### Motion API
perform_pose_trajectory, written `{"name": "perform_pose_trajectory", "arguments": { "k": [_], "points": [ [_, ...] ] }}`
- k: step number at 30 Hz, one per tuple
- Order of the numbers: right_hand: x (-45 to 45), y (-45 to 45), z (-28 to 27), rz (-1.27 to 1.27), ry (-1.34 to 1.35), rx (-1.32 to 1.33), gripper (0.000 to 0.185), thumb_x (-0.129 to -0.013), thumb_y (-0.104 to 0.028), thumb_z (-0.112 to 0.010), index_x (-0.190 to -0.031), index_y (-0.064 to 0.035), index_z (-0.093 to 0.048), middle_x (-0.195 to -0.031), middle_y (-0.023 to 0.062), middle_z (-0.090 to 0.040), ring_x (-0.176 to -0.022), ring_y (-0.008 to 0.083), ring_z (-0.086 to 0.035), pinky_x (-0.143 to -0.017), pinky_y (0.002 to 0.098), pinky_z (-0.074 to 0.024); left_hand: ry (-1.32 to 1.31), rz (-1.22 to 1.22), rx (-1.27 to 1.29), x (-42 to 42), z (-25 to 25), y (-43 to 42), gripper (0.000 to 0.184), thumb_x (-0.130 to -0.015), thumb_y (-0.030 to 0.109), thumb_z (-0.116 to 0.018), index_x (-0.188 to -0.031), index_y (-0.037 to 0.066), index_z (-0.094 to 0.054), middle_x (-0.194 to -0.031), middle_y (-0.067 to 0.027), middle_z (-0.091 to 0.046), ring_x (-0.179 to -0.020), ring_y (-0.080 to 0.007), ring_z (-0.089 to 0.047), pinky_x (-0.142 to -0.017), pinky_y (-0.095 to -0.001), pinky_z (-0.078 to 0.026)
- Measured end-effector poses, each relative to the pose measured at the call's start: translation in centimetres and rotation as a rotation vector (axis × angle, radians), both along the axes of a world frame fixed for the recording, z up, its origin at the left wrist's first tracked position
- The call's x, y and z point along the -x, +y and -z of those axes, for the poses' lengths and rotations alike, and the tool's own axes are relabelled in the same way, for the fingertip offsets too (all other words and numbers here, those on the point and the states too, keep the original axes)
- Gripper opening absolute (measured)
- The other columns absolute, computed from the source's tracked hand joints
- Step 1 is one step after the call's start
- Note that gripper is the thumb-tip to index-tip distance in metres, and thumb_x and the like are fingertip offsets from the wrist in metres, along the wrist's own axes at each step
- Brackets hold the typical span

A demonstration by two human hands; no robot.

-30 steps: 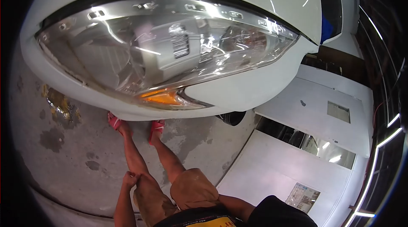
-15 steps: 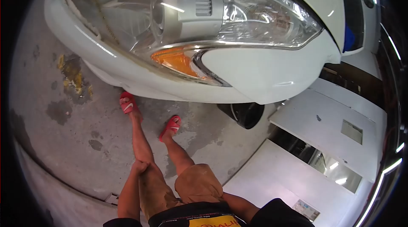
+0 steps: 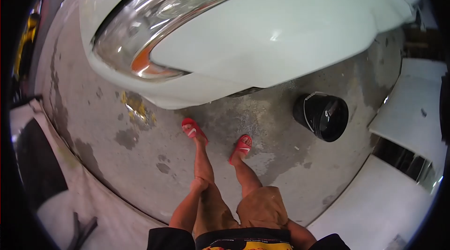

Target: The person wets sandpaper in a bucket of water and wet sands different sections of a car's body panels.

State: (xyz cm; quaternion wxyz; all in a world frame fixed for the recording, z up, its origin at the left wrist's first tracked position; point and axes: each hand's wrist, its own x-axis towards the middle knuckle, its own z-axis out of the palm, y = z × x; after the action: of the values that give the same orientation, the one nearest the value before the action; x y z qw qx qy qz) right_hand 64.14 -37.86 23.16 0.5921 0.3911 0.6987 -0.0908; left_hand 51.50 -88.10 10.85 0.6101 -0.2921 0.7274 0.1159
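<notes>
My left hand [image 3: 200,184] rests on my left knee, and its fingers are too hidden against the leg to tell whether they are open or closed. Down beside my shorts [image 3: 264,205] runs my right arm [image 3: 300,235]; the hand at its end is out of sight. In front of me is the front corner of a white car, with its bumper [image 3: 262,48] and a clear headlight [image 3: 159,15]. An orange reflector [image 3: 141,64] sits at the headlight's lower corner. Neither hand touches the car.
A black bucket [image 3: 333,119] with a wire handle stands on the stained concrete floor [image 3: 140,165], right of my feet in red slides [image 3: 241,148]. White panels [image 3: 375,203] lie along the right. A pale sheet [image 3: 93,203] with dark pieces lies at left.
My view has swung and drawn back from the headlight, showing more bumper, floor and the whole bucket. My left hand stays on the knee.
</notes>
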Motion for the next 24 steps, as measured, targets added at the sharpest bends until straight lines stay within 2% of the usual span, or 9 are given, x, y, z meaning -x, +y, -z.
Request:
{"name": "perform_pose_trajectory", "arguments": {
  "k": [4,6,10,13,15,16,17,23,24],
  "points": [
    [-6.1,-2.4,5.7,0.145,0.059,0.093,0.049,-0.100,-0.044,-0.048,-0.112,-0.0004,-0.067,-0.113,0.0284,-0.068,-0.109,0.0474,-0.064,-0.092,0.0527,-0.0520,0.118,0.155,-0.155,3.2,-0.9,0.9,0.053,-0.088,0.043,-0.056,-0.119,0.002,-0.069,-0.121,-0.0255,-0.067,-0.116,-0.0380,-0.064,-0.100,-0.0456,-0.051],
    [-1.5,-0.6,5.4,0.217,0.290,-0.082,0.057,-0.104,-0.048,-0.038,-0.105,0.0020,-0.066,-0.113,0.0293,-0.067,-0.109,0.0470,-0.063,-0.091,0.0529,-0.0514,0.208,0.184,-0.247,4.0,0.3,1.5,0.046,-0.087,0.043,-0.057,-0.115,0.010,-0.072,-0.117,-0.0229,-0.069,-0.112,-0.0386,-0.066,-0.096,-0.0464,-0.053],
    [8.3,5.4,10.7,0.537,0.851,-0.186,0.068,-0.102,-0.057,-0.043,-0.114,0.0059,-0.064,-0.105,0.0258,-0.069,-0.101,0.0414,-0.065,-0.086,0.0473,-0.0500,0.405,0.118,-0.316,11.5,-3.3,7.3,0.030,-0.086,0.034,-0.063,-0.109,0.019,-0.076,-0.108,-0.0139,-0.074,-0.103,-0.0315,-0.070,-0.090,-0.0410,-0.056],
    [17.8,10.8,13.1,0.812,0.994,-0.054,0.069,-0.102,-0.056,-0.048,-0.118,0.0107,-0.060,-0.102,0.0191,-0.067,-0.088,0.0304,-0.062,-0.084,0.0403,-0.0497,0.427,0.210,-0.283,15.4,-1.9,10.6,0.025,-0.085,0.027,-0.064,-0.104,0.014,-0.075,-0.103,-0.0145,-0.073,-0.098,-0.0334,-0.070,-0.084,-0.0432,-0.056],
    [24.8,13.5,11.0,0.746,0.954,-0.008,0.063,-0.104,-0.048,-0.045,-0.126,0.0089,-0.059,-0.120,0.0320,-0.065,-0.118,0.0439,-0.061,-0.097,0.0433,-0.0464,0.532,0.492,-0.338,16.6,-1.3,12.3,0.021,-0.084,0.024,-0.064,-0.098,0.010,-0.072,-0.099,-0.0152,-0.072,-0.095,-0.0349,-0.070,-0.082,-0.0451,-0.056],
    [26.1,14.5,12.7,0.646,1.176,-0.100,0.061,-0.105,-0.045,-0.045,-0.130,0.0084,-0.057,-0.123,0.0328,-0.063,-0.119,0.0448,-0.060,-0.098,0.0425,-0.0460,0.566,0.643,-0.370,16.8,-1.0,13.2,0.020,-0.083,0.022,-0.065,-0.094,0.008,-0.071,-0.097,-0.0155,-0.071,-0.094,-0.0356,-0.070,-0.080,-0.0460,-0.056],
    [27.5,15.9,14.6,0.544,1.402,-0.201,0.059,-0.105,-0.042,-0.044,-0.133,0.0078,-0.056,-0.126,0.0336,-0.061,-0.121,0.0456,-0.058,-0.099,0.0418,-0.0455,0.586,0.497,-0.355,16.0,0.6,13.8,0.019,-0.080,0.021,-0.066,-0.090,0.004,-0.068,-0.096,-0.0163,-0.070,-0.091,-0.0373,-0.069,-0.077,-0.0489,-0.056],
    [29.6,26.1,26.3,0.660,0.984,-0.063,0.056,-0.101,-0.041,-0.050,-0.125,0.0089,-0.058,-0.119,0.0324,-0.064,-0.115,0.0464,-0.061,-0.092,0.0458,-0.0498,0.526,0.870,-0.358,16.6,1.1,24.3,0.019,-0.085,0.022,-0.060,-0.091,0.005,-0.068,-0.093,-0.0169,-0.072,-0.087,-0.0381,-0.071,-0.073,-0.0504,-0.057],
    [29.1,26.8,28.0,0.713,0.842,0.007,0.056,-0.100,-0.042,-0.051,-0.122,0.0089,-0.060,-0.116,0.0316,-0.066,-0.113,0.0467,-0.062,-0.090,0.0472,-0.0507,0.490,0.728,-0.352,14.9,3.3,25.8,0.021,-0.086,0.023,-0.060,-0.093,0.005,-0.067,-0.092,-0.0160,-0.072,-0.084,-0.0376,-0.071,-0.072,-0.0493,-0.057]
  ]
}}
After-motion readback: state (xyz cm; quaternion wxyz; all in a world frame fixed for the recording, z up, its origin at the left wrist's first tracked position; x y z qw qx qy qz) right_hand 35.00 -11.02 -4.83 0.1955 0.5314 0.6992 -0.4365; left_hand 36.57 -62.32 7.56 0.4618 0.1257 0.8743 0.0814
